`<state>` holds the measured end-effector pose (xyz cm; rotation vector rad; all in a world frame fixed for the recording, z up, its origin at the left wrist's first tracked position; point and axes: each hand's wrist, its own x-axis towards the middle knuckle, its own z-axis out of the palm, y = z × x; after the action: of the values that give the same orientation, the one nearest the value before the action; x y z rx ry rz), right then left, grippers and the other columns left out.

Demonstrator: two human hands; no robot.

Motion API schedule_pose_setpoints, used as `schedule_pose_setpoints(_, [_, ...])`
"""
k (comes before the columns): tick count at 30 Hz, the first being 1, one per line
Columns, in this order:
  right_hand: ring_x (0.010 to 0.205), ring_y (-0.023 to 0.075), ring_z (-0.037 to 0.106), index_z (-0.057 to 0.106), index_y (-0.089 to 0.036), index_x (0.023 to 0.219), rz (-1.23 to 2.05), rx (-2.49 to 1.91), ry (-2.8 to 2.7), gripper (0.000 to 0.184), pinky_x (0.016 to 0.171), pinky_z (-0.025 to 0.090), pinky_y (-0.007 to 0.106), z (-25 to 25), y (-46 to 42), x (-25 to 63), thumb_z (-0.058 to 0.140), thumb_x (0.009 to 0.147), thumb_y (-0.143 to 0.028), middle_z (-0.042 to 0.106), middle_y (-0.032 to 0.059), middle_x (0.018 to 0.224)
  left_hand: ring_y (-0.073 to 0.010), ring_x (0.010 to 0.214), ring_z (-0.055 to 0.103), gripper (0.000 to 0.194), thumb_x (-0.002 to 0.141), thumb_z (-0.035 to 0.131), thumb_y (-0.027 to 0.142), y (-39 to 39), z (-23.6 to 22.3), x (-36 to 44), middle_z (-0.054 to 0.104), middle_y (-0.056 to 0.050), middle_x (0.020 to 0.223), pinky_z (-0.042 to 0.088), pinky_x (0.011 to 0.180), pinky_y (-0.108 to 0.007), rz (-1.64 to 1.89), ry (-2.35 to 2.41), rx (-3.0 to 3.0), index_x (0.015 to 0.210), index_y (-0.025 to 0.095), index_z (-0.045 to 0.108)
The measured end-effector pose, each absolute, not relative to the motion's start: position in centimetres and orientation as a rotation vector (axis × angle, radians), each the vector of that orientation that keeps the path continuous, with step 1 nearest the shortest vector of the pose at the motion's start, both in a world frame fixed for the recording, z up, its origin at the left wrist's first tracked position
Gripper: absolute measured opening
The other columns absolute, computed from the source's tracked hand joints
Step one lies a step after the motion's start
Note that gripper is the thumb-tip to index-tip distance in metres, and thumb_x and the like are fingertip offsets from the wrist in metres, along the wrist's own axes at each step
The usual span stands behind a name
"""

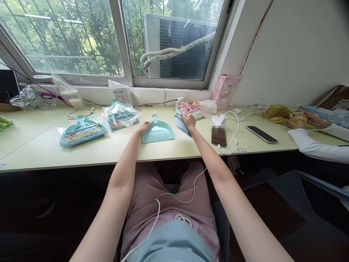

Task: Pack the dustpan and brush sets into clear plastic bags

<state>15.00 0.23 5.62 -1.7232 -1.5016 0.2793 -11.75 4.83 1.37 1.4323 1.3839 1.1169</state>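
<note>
A small teal dustpan (158, 132) lies on the pale desk (40, 145), handle towards the window. My left hand (144, 127) rests on its left edge with the fingers curled over it. My right hand (188, 120) is closed on a small blue brush (181, 125) just right of the dustpan. Right behind that hand lies a pink dustpan and brush set (189, 108).
Two bagged teal dustpan sets (81, 131) (120, 114) lie to the left. Two phones (218, 135) (261, 134), a white charger (219, 119) and cables lie to the right. Another person's hands (302, 120) work at the far right. A pink box (225, 91) leans on the wall.
</note>
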Motion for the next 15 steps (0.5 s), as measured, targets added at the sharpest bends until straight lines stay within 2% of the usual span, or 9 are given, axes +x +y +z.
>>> schedule_pose_setpoints(4, [0.107,0.0284,0.068,0.077,-0.01,0.102,-0.078,-2.025,-1.751,0.037,0.087,0.048,0.03,4.2,0.6,15.3,0.046,0.099,-0.028,0.073,0.0205,0.112,-0.0229,0.078,0.061,0.015,0.061,0.082,0.023,5.3,1.7,-14.2,0.059,0.0,0.053,0.043,0.07,-0.027,1.014,1.553,1.577,0.057,0.02,0.068])
schedule_pose_setpoints(8, [0.108,0.0289,0.068,0.075,-0.007,0.111,-0.134,-2.088,-1.938,0.041,0.087,0.049,0.031,2.3,0.8,13.6,0.04,0.1,-0.025,0.072,0.0233,0.115,-0.0246,0.084,0.063,0.011,0.06,0.081,0.023,5.2,1.4,-14.9,0.067,-0.003,0.064,0.045,0.076,-0.028,1.067,1.53,1.612,0.06,0.021,0.071])
schedule_pose_setpoints(11, [0.106,0.0286,0.069,0.075,-0.007,0.111,-0.168,-2.053,-1.966,0.043,0.086,0.049,0.032,1.8,1.0,12.4,0.036,0.102,-0.024,0.072,0.0237,0.114,-0.0227,0.085,0.064,0.008,0.069,0.075,0.027,5.0,1.4,-15.1,0.072,-0.005,0.075,0.046,0.079,-0.028,1.081,1.47,1.596,0.067,0.019,0.074])
schedule_pose_setpoints(15, [0.103,0.0281,0.069,0.076,-0.006,0.106,-0.239,-1.964,-1.895,0.043,0.086,0.049,0.032,2.9,1.3,12.6,0.038,0.102,-0.025,0.072,0.0236,0.109,-0.0161,0.075,0.063,0.024,0.088,0.055,0.025,4.7,2.1,-15.4,0.073,-0.009,0.085,0.047,0.077,-0.027,1.212,1.386,1.549,0.081,0.014,0.075])
